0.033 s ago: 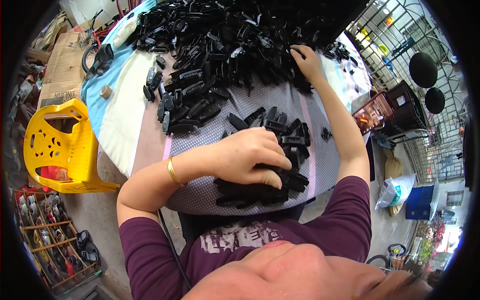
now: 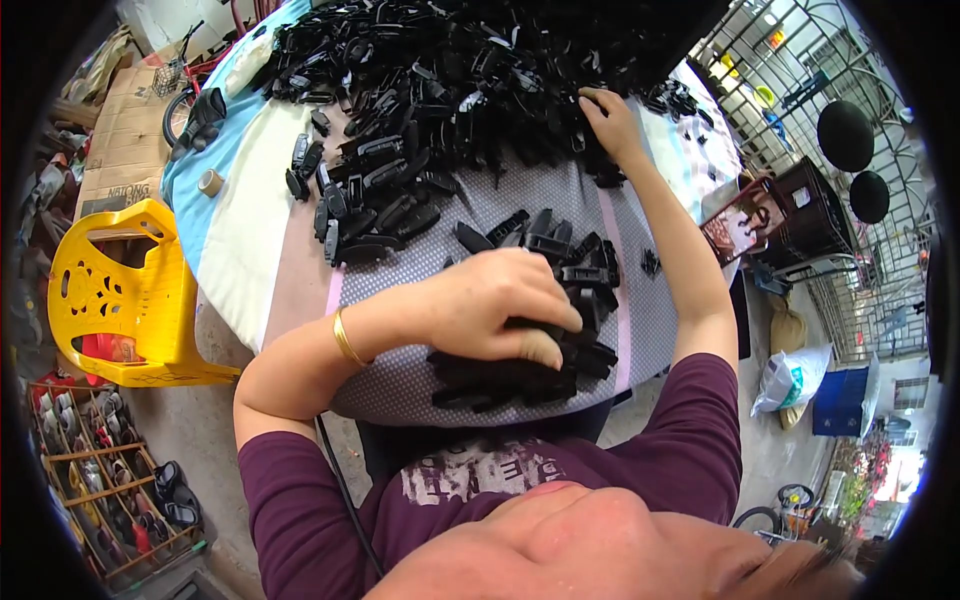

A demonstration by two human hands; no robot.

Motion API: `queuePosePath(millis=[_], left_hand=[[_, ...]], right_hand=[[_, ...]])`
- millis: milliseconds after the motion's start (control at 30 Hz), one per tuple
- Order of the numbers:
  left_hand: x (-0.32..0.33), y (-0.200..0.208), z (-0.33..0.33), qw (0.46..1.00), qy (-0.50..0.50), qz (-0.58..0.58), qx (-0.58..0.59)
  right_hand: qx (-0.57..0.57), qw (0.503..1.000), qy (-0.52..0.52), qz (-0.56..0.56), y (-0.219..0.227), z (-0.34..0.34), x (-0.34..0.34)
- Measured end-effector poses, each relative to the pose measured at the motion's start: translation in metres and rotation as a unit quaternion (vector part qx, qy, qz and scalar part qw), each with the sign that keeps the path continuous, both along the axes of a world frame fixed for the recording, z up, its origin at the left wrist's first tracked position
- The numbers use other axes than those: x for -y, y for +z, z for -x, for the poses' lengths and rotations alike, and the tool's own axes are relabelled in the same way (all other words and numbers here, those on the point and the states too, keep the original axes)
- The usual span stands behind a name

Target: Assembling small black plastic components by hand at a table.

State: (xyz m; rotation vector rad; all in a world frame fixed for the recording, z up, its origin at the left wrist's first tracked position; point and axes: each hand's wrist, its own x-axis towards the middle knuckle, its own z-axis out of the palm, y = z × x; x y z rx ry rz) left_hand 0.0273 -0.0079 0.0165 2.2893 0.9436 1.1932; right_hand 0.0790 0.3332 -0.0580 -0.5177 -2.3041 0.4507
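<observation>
Hands: left palm-down on near black clips, right reaching far pile

Flattened brown cardboard box (far left), white sack lower right.

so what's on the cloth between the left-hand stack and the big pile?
Head view: between the stack under the left hand and the big pile, a few loose black parts lie on dotted cloth; the rest is bare.
</observation>
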Motion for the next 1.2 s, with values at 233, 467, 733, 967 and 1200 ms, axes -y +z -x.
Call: queuePosePath(millis=[233,467,733,967,1200], left_hand=[[0.002,0.018,0.04,0.954,0.266,0.093,0.099],[-0.045,0.009,0.016,0.946,0.276,0.155,-0.067],[-0.166,-0.05,-0.016,0.901,0.225,-0.075,-0.363],[-0.15,-0.037,0.024,0.862,0.231,-0.106,-0.438],[-0.097,-0.035,0.038,0.887,0.309,-0.181,-0.291]], right_hand=[[-0.025,0.999,0.021,0.019,0.023,-0.033,0.031],[-0.134,0.986,0.007,0.095,0.038,-0.059,0.037],[-0.139,0.978,-0.114,0.103,0.017,-0.081,0.048],[-0.147,0.976,-0.044,0.154,0.013,-0.089,0.055],[-0.022,0.983,0.078,0.166,0.038,-0.08,0.107]])
